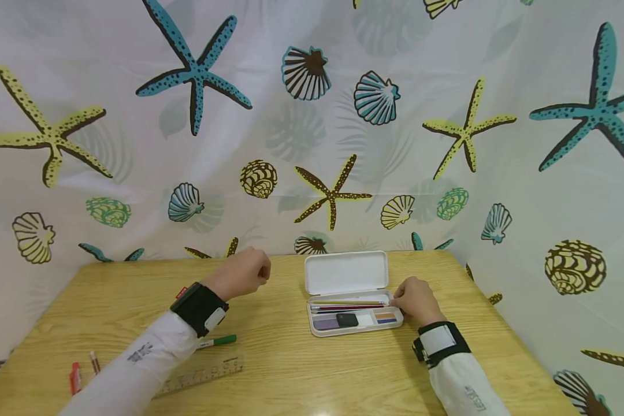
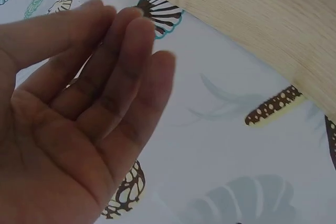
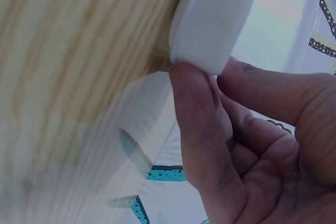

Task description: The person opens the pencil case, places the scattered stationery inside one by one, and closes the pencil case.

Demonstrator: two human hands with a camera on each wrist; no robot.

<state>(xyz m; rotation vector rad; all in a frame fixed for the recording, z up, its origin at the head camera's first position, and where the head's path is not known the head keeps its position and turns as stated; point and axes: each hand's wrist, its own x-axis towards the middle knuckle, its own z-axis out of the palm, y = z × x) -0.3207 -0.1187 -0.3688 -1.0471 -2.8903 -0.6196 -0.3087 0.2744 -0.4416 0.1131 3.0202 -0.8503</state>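
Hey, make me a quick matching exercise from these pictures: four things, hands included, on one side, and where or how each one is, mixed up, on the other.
1. left hand
2. right hand
3. ruler
4. pencil case

A. pinching the pencil case's right end
B. lid open, pencils inside
C. holding nothing
D. transparent, partly hidden by the left sleeve

Pairs: 1-C, 2-A, 3-D, 4-B

The right wrist view crops the white case.
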